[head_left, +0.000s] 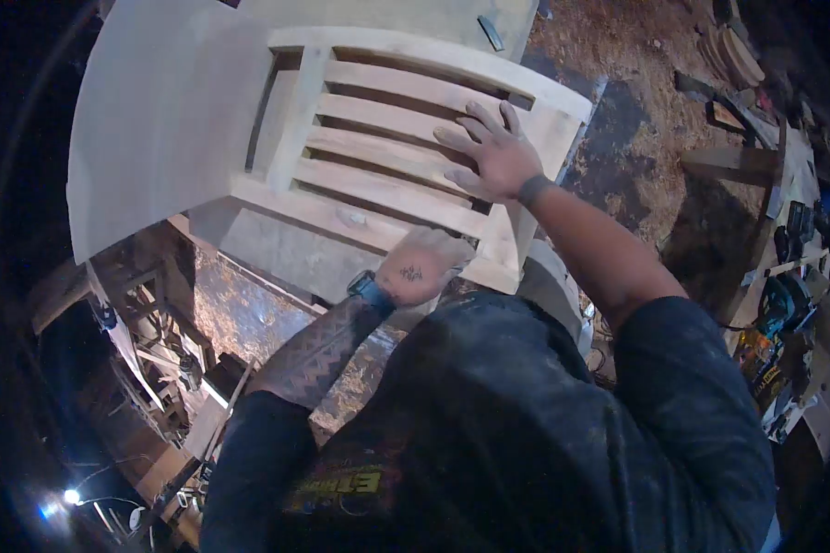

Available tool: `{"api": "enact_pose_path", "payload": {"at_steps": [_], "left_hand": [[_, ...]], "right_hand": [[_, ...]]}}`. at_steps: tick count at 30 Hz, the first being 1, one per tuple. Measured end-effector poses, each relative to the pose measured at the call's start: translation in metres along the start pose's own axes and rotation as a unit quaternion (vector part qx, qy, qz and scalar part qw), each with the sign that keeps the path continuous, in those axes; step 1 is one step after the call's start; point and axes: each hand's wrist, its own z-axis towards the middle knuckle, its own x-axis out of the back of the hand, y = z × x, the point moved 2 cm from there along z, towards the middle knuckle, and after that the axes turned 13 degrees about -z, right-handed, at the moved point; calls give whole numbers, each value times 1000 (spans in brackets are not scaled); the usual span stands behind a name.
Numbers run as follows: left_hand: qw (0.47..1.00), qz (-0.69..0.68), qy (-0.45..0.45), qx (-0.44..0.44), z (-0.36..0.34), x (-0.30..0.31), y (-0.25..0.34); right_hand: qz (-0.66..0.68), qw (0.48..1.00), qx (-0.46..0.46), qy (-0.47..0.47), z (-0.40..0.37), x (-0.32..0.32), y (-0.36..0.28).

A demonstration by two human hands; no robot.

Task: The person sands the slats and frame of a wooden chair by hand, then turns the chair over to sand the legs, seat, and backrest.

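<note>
A pale wooden slatted panel [378, 196] with a curved top rail lies flat in front of me. My right hand [498, 157] rests on its slats near the right end, fingers spread. Over the near rail at its right part is my left hand [420, 267], with a watch [371, 293] on the wrist. Its fingers point right and are pressed together at the rail's edge. Whatever they may hold is hidden beneath them. A small whitish patch [350, 217] shows on the near rail, left of this hand.
The panel lies on a pale board [148, 138] that reaches far left. A small dark curved piece [491, 33] sits on the board at the back. Tools, including a teal power tool [779, 304], crowd the right side. Wood scraps [157, 341] are piled lower left.
</note>
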Motion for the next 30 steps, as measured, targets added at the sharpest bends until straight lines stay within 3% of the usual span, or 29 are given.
{"api": "enact_pose_path", "payload": {"at_steps": [3,5,7,9,11,13,16,19,22,23,25,26,28,30], "left_hand": [[999,30,6,11,-8,11,-8],[993,91,11,78,-23,53,-31],[981,106,154,54,-4,110,-19],[982,149,111,46,11,118,-41],[990,114,36,77,20,93,-57],[985,148,72,-41,34,32,-52],[994,94,53,-15,45,-28,-43],[995,50,69,-41,7,39,-66],[982,168,65,56,-28,87,-61],[976,182,97,75,-22,70,-59],[993,-12,115,24,-12,3,-68],[996,42,79,10,9,-31,-68],[981,115,126,-98,34,-2,3],[983,108,143,-25,-10,27,-60]], "right_hand": [[7,1000,6,25,-1,1,0],[10,999,6,34,0,-3,1],[11,999,5,40,0,-5,2],[9,999,6,45,-1,-6,1],[17,998,7,52,-1,-7,2],[20,999,7,46,-2,-7,2],[17,999,3,42,3,-6,4],[18,999,6,42,-2,-7,4],[24,999,0,29,0,2,0],[28,999,-1,28,0,4,0],[29,999,2,32,0,4,0],[27,999,3,38,0,0,-1],[19,999,-1,44,2,-1,2],[15,999,1,35,0,0,-1]]}}
